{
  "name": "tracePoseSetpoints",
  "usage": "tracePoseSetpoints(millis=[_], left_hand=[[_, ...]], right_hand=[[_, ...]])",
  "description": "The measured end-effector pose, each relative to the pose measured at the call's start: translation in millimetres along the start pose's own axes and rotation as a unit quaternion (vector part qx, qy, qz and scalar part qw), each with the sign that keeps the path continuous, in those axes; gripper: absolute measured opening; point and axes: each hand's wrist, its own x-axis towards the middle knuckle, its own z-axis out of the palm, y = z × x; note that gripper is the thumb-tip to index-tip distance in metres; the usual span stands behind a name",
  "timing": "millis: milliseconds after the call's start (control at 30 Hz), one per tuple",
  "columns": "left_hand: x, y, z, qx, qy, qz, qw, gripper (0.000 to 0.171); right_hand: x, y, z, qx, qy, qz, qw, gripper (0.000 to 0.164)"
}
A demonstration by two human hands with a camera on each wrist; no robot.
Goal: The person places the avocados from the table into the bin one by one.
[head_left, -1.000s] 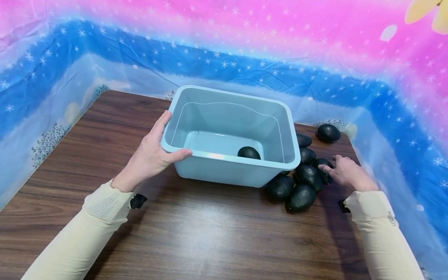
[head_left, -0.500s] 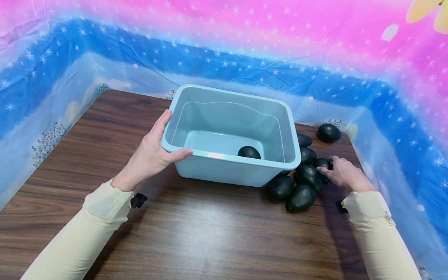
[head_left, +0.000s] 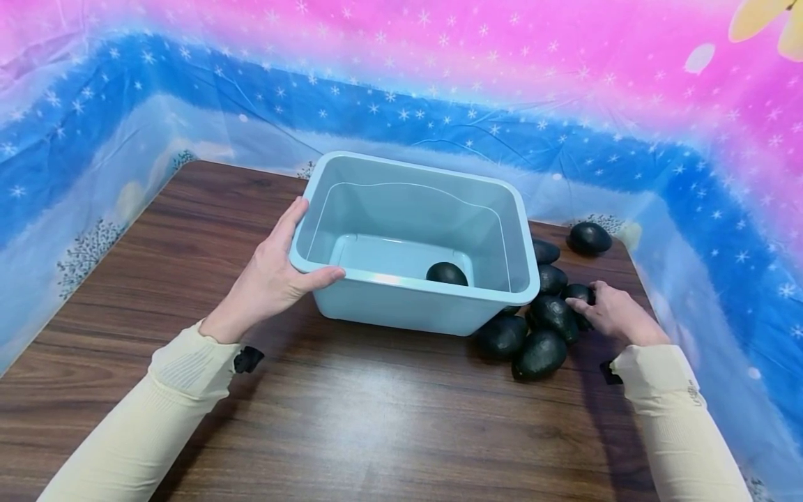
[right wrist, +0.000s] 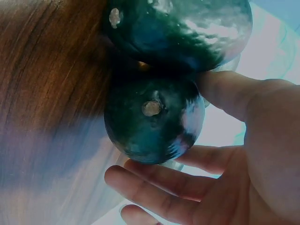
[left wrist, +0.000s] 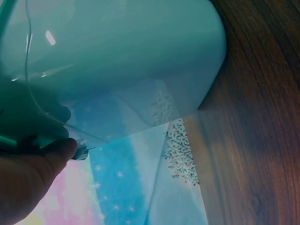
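Observation:
A light blue-green plastic tub (head_left: 401, 303) stands on the table with one dark avocado (head_left: 447, 273) on its floor. My left hand (head_left: 266, 279) grips the tub's left front corner, thumb along the front rim and fingers on the left side. Right of the tub, my right hand (head_left: 617, 315) holds an avocado (head_left: 578, 293) at the edge of a pile. In the right wrist view, the thumb lies on one side of this avocado (right wrist: 152, 119) and the fingers lie under the other. A larger avocado (right wrist: 183, 33) presses against it.
Several more avocados (head_left: 539, 354) crowd the tub's right front corner, some partly hidden by it. One avocado (head_left: 589, 238) lies apart at the far right corner of the brown wood-grain table (head_left: 364, 418). A pink and blue snowflake cloth (head_left: 401, 104) hangs around the table.
My right hand has moved slightly left and closed its thumb and fingers about the avocado at the pile's edge. The left hand and tub stay where they were.

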Motion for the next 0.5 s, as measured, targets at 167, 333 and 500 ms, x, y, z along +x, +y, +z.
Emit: tracePoseSetpoints(millis=[167,333,500], left_hand=[[0.0,-0.3,0.2,-0.002,0.002,0.003,1.0,0.105],[-0.1,-0.8,0.3,-0.006,0.002,0.005,1.0,0.105],[-0.1,-1.1,0.2,-0.007,0.003,0.007,1.0,0.104]], right_hand=[[0.7,0.6,2.2,0.001,0.005,-0.004,1.0,0.083],[0.7,1.0,2.4,0.0,0.007,-0.011,1.0,0.081],[0.8,1.1,3.4,0.002,0.013,-0.012,1.0,0.079]])
